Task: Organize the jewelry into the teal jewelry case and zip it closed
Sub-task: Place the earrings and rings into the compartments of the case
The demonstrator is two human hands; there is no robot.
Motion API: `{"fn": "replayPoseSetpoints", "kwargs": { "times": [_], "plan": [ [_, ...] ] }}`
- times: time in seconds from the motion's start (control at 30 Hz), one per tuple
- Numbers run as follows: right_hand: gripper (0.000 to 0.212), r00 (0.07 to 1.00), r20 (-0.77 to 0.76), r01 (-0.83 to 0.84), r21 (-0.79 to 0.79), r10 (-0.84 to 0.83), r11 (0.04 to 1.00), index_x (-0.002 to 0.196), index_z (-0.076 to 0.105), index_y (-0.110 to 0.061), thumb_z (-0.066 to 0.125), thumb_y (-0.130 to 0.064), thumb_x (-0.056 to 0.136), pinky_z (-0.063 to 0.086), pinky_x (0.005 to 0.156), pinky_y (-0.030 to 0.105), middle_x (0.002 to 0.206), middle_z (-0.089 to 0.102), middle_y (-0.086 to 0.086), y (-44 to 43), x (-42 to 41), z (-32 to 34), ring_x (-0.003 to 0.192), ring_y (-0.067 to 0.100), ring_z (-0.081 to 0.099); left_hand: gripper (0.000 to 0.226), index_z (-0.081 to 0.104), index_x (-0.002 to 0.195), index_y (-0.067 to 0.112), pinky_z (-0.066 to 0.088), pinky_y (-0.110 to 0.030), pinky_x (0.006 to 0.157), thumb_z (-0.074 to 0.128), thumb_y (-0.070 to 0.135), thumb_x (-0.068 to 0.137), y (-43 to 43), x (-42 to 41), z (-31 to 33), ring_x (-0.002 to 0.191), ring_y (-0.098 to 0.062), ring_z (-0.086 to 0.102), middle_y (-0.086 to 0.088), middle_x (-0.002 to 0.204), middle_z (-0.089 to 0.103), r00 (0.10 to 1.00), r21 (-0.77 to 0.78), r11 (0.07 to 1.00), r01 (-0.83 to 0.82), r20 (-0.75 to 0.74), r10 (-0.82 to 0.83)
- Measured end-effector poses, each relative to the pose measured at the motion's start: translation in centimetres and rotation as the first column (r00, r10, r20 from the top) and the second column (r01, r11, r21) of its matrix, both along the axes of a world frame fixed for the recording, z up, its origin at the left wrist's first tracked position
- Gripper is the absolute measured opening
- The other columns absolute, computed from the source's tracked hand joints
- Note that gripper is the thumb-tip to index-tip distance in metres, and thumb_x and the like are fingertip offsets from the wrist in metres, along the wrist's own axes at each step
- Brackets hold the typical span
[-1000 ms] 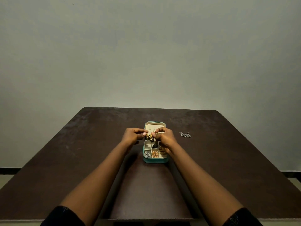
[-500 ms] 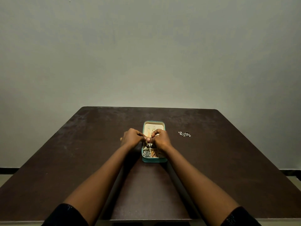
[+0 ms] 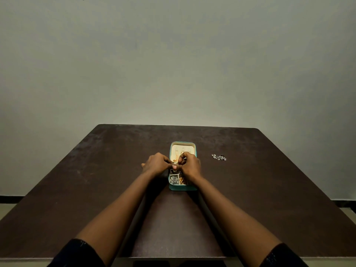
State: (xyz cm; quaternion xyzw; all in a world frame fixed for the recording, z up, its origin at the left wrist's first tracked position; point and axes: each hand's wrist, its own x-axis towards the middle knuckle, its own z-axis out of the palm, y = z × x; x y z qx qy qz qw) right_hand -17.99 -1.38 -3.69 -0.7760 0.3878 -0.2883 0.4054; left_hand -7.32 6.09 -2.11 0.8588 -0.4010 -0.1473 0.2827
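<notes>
**Both hands pinched over open case**

The fingers (image 3: 174, 167) of left hand (image 3: 157, 164) and right hand (image 3: 189, 166) are curled, clamped tip to tip, apparently on a small piece we cannot make out. Beneath them lies the teal jewelry case (image 3: 183, 188), open, cream-lined, long axis 12-to-6. A glittery silver cluster (image 3: 219, 157) rests on the matte dark desk (image 3: 115, 189) at 2 o'clock, well apart, nearer the right hand.

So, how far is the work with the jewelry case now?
Done: silver pieces and gold pieces lie in the compartments of the open teal case. In hand: left hand and right hand pinch a small piece, hidden by fingers, over it. Left: the silver cluster on the table, then zipping.
</notes>
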Motion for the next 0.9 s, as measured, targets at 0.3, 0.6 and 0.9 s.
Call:
{"fn": "replayPoseSetpoints", "kwargs": {
  "times": [0.3,0.6,0.9],
  "plan": [
    [0.036,0.998,-0.055,0.022,-0.069,-0.026,0.997,0.059,0.046,-0.022,0.070,0.002,0.071,0.045,0.067,0.025,0.073,0.061,0.000,-0.3,0.0,0.0,0.073,0.014,0.057,0.018,0.073,0.100,0.027,0.027,-0.050,0.104,0.067,0.028,0.083,0.1,-0.3,-0.1,0.114,-0.020,0.053,0.002,0.111,0.069,0.999,0.002,1.000,-0.008,-0.035,0.008],
    [0.024,0.994,-0.101,0.020,-0.083,-0.028,0.996,0.068,0.052,-0.017,0.061,0.004,0.074,0.039,0.065,0.022,0.076,0.059,0.000,-0.1,-0.1,0.1,0.075,0.014,0.054,0.006,0.065,0.079,0.023,0.029,-0.046,0.099,0.061,0.022,0.083,-0.1,-1.3,-0.4,0.101,-0.018,0.057,0.000,0.096,0.069,1.000,0.044,0.999,-0.012,0.008,0.011],
    [0.037,0.992,-0.069,0.101,-0.064,-0.106,0.993,0.055,0.047,-0.024,0.066,0.003,0.071,0.045,0.069,0.025,0.074,0.061,-0.003,-1.4,-1.9,0.8,0.075,0.013,0.058,0.017,0.070,0.099,0.024,0.041,-0.042,0.101,0.060,0.026,0.086,-1.2,-2.1,0.8,0.107,-0.019,0.059,0.001,0.108,0.069,1.000,-0.069,0.998,-0.008,0.025,0.010]
  ]
}}
